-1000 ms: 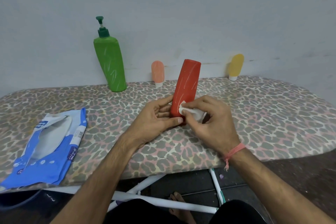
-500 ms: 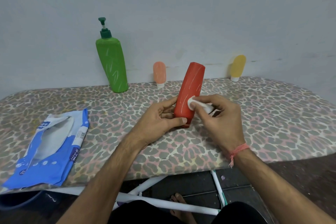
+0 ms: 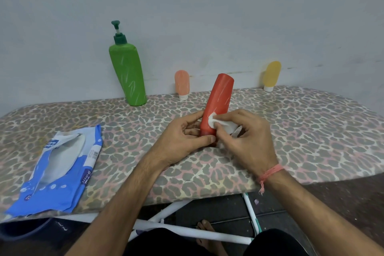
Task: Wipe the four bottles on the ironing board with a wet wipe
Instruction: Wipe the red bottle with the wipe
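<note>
A red bottle (image 3: 220,97) stands tilted on the leopard-print ironing board (image 3: 311,127). My left hand (image 3: 182,139) grips its lower end, thumb across the front. My right hand (image 3: 247,137) pinches a white wet wipe (image 3: 223,123) and presses it against the bottle's lower right side. A green pump bottle (image 3: 127,75) leans at the back left against the wall. A small peach bottle (image 3: 182,84) and a small yellow bottle (image 3: 271,75) stand cap-down along the wall.
An opened blue and white wipe pack (image 3: 60,168) lies on the board's left front. The board's white legs (image 3: 187,228) and a bare foot (image 3: 207,233) show below the near edge. A grey wall (image 3: 207,6) backs the board.
My right hand slid the wipe up the red bottle's side, then back down a little. My left hand kept its grip on the bottle's base.
</note>
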